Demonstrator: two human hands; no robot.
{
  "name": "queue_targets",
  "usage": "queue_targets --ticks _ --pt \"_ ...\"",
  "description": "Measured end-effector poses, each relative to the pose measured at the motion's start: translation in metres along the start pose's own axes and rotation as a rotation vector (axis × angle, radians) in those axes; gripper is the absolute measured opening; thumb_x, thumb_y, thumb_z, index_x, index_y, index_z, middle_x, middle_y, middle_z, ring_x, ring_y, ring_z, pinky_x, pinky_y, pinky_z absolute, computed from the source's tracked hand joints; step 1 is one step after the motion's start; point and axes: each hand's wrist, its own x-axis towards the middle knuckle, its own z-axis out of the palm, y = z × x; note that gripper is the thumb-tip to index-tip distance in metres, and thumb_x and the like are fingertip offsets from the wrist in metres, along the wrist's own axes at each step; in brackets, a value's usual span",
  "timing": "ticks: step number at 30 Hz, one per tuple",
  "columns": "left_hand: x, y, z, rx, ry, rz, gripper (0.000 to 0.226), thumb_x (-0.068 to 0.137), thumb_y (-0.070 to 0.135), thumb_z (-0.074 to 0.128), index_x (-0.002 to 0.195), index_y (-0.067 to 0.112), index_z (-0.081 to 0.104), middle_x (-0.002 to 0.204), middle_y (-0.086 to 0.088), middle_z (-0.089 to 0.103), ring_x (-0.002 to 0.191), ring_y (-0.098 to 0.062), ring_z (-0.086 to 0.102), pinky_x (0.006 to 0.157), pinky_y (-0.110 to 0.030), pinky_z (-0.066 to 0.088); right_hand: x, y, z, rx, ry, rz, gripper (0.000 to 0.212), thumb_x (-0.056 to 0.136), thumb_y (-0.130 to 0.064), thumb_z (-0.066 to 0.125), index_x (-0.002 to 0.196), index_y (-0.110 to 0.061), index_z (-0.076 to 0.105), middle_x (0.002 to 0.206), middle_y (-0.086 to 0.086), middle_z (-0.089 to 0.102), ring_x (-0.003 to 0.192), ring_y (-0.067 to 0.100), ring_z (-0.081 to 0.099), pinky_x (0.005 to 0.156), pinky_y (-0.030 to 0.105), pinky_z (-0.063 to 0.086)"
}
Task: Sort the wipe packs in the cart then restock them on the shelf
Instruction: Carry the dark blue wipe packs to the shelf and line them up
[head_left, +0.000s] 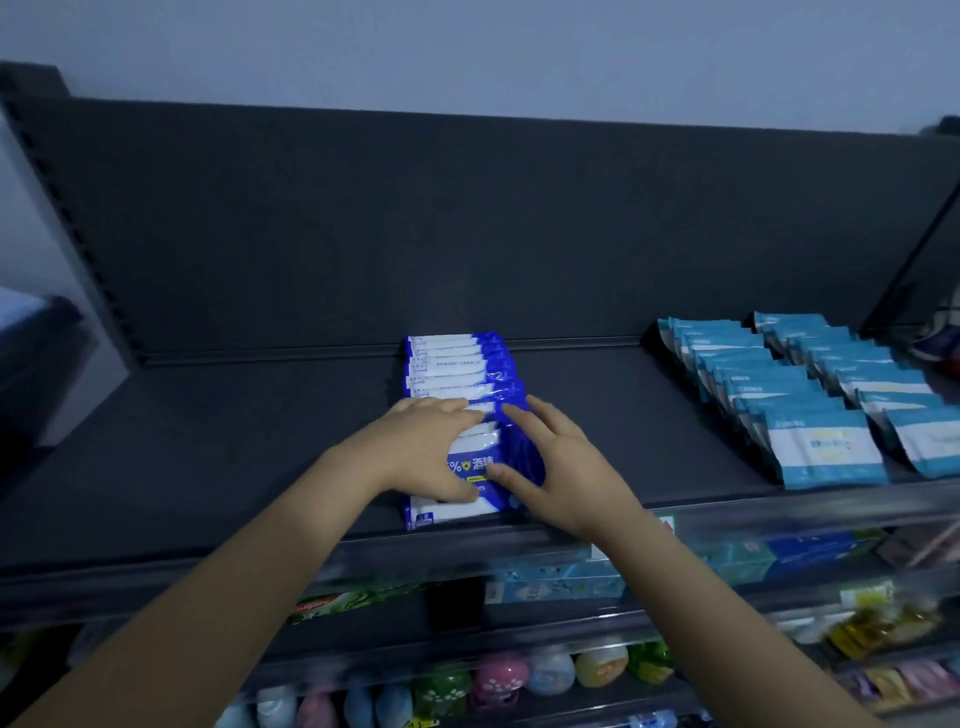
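Note:
A row of several dark-blue-and-white wipe packs (457, 374) lies overlapping on the top shelf (234, 467), running from the back wall to the front edge. My left hand (431, 452) rests on the front packs with straight fingers laid across their white tops. My right hand (550, 457) presses against the row's blue right side, fingers spread and straight. The front pack (467, 506) shows a printed label between my two hands. The cart is out of view.
Two rows of light-blue-and-white wipe packs (789, 395) stand on the same shelf at the right. Lower shelves hold boxed goods (561, 582) and round coloured containers (498, 675). The shelf's dark back wall (467, 234) rises behind.

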Motion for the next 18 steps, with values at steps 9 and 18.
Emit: queue_targets --ticks 9,18 --pt "0.05 0.15 -0.021 0.185 0.272 0.375 0.072 0.085 0.053 0.05 0.147 0.022 0.028 0.152 0.002 0.03 0.139 -0.018 0.029 0.113 -0.031 0.019 -0.13 0.072 -0.092 -0.309 0.467 0.253 0.047 0.092 -0.035 0.056 0.133 -0.013 0.051 0.129 0.001 0.057 0.114 0.02 0.056 0.088 0.032 0.051" --pt "0.073 0.447 0.027 0.173 0.296 0.884 0.072 0.084 0.067 0.038 0.137 0.02 0.04 0.14 0.002 0.046 0.129 -0.019 0.042 0.106 -0.036 0.033 -0.39 0.171 -0.165 -0.416 0.567 0.962 0.043 0.088 -0.029 0.058 0.128 -0.015 0.052 0.13 0.004 0.052 0.112 0.026 0.055 0.089 0.035 0.048"
